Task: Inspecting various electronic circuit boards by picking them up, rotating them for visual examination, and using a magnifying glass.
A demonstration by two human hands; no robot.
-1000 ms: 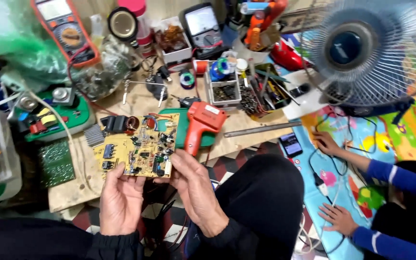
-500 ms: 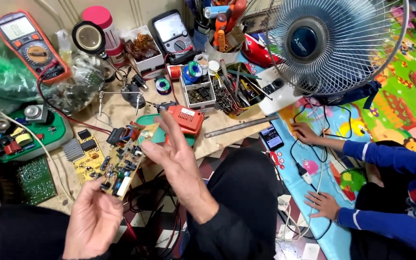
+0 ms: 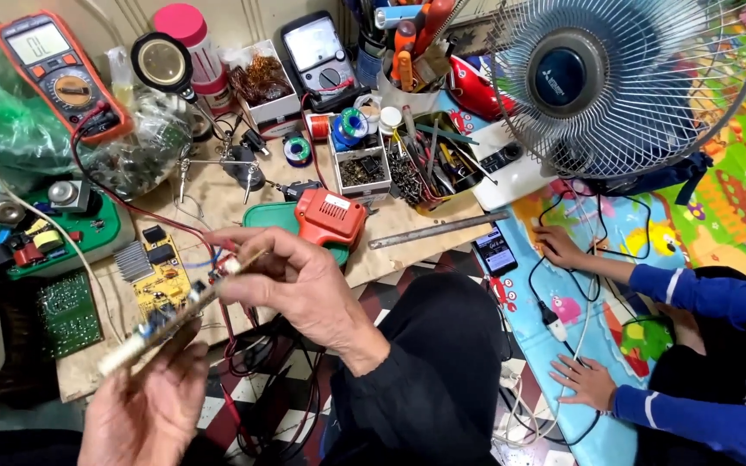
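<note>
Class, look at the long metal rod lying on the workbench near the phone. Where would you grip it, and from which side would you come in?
Grip the metal rod near its middle, coming from above. It lies flat and slightly tilted on the wooden workbench with bare board along it. The orange tool crowds its left end, and the phone lies close below its right end, so the middle seems clearest.

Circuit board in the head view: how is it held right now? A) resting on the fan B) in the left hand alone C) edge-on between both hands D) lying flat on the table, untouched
C: the circuit board shows edge-on, its upper end pinched by the right hand and its lower end resting in the left hand.
</note>
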